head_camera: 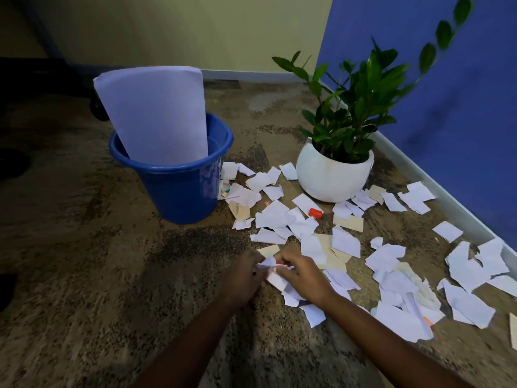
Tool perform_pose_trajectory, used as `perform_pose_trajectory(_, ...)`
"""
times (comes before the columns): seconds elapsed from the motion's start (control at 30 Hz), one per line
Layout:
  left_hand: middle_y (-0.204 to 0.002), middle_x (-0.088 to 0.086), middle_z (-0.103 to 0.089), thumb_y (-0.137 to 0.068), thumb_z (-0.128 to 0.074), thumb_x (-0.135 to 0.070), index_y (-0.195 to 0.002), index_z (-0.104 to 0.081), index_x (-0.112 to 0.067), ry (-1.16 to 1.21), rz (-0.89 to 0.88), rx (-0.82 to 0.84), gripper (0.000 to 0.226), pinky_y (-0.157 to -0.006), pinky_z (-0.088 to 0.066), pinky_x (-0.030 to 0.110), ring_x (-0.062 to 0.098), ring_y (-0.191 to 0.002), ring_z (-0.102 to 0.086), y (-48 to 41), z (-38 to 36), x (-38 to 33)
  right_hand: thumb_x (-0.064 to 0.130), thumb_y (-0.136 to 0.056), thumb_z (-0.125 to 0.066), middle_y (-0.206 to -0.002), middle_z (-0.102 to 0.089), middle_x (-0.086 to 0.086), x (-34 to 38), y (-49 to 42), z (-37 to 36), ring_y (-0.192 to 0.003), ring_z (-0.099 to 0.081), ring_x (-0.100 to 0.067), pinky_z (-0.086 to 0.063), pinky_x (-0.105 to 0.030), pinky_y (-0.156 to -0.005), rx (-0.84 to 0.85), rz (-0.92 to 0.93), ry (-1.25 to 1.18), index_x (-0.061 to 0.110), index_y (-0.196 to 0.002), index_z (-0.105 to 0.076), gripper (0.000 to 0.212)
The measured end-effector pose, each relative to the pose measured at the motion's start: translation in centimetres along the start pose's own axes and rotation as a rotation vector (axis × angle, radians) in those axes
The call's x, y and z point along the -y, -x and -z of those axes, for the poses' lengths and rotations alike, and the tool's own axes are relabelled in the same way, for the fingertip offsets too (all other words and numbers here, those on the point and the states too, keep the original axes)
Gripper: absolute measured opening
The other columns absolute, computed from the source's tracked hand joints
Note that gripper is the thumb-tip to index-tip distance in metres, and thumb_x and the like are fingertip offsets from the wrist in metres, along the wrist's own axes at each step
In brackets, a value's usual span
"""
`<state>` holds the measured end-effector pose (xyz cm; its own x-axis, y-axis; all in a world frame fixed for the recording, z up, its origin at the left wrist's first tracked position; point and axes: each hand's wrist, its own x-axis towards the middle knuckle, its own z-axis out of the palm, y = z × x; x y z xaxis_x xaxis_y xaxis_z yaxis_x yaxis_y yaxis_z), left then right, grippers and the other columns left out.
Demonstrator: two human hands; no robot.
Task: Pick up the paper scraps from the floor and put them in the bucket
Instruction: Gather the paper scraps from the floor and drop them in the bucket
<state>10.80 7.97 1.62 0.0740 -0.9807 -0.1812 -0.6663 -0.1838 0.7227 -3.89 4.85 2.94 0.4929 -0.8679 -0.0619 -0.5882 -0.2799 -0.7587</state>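
A blue bucket (179, 189) stands on the carpet left of centre, with a large white sheet (156, 113) sticking up out of it. Several white and beige paper scraps (344, 240) lie scattered on the floor from the bucket's right side to the blue wall. Low in the middle, my left hand (242, 278) and my right hand (303, 275) meet over the carpet. Both pinch the same small bunch of white scraps (275, 271) between their fingertips. More scraps lie directly under and to the right of my right hand.
A white round pot with a green plant (333, 175) stands among the scraps near the blue wall (447, 93). A small red object (315, 212) lies between the scraps. A white skirting board (436, 189) runs along the wall. Dark furniture with a castor (98, 109) stands behind the bucket.
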Motion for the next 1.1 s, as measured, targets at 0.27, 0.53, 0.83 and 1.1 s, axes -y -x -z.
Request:
perform_pose_trajectory(0.27,-0.127,0.019,-0.062,-0.095,-0.052,-0.018,-0.127,-0.056,0.003,0.073,0.159,-0.127,0.039,-0.098,-0.049,0.035,0.027,-0.116,-0.059,-0.1,0.0,-0.1,0.044,-0.085,-0.062,-0.153,-0.029,-0.009,-3.7,1.9,1.7,-0.141,-0.027,-0.026,-0.03,-0.036,-0.112,0.108,-0.334,0.31,0.022,-0.146,-0.027,0.073)
perform_pose_trajectory(0.53,-0.137,0.023,-0.05,-0.095,-0.049,-0.007,-0.135,-0.046,0.006,0.114,0.256,-0.02,0.042,-0.095,-0.052,0.046,0.033,-0.122,-0.054,0.4,-0.9,0.3,0.045,-0.09,-0.048,-0.154,-0.021,-0.01,-3.6,2.7,-1.6,-0.142,-0.02,-0.029,-0.023,-0.047,-0.112,0.2,-0.223,0.654,0.03,-0.144,-0.028,0.06)
perform_pose_trajectory(0.83,-0.137,0.026,-0.048,-0.095,-0.047,-0.003,-0.133,-0.044,0.01,0.32,0.339,0.028,0.04,-0.099,-0.048,0.045,0.036,-0.123,-0.05,0.9,-0.9,-0.2,0.027,-0.098,-0.039,-0.121,-0.06,-0.01,-1.2,2.3,-1.1,-0.107,-0.058,-0.027,-0.045,-0.032,-0.084,-0.194,-0.029,0.472,0.015,-0.127,-0.055,0.035)
perform_pose_trajectory(1.1,-0.091,0.007,-0.065,-0.093,-0.021,-0.061,-0.09,-0.064,-0.016,1.005,0.536,0.225,0.062,-0.062,-0.051,0.03,0.021,-0.081,-0.06,1.7,-0.8,-3.4,0.015,-0.096,-0.042,-0.13,-0.054,-0.011,0.7,3.0,-2.3,-0.113,-0.055,-0.027,-0.045,-0.031,-0.09,-0.049,0.091,0.273,0.013,-0.131,-0.049,0.035)
